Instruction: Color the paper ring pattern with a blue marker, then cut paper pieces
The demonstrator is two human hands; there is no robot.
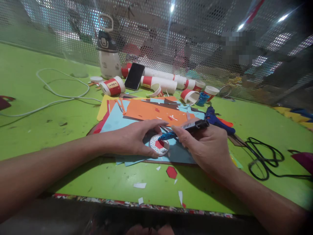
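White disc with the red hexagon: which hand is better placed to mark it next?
Likely the right hand: it holds the marker pen, tip at the white disc. The left hand only holds the disc's rim.

Had paper sheets [137, 111] on the counter [110, 182], a disc [160, 145] atop, a hexagon [171, 172] before them, a phone [134, 76] behind, a bottle [109, 63] behind left, a glue gun [218, 121] right.

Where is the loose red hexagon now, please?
In the head view, the red hexagon lies slightly right of centre on the green table, nearer its front edge than the round white disc, among white scraps.
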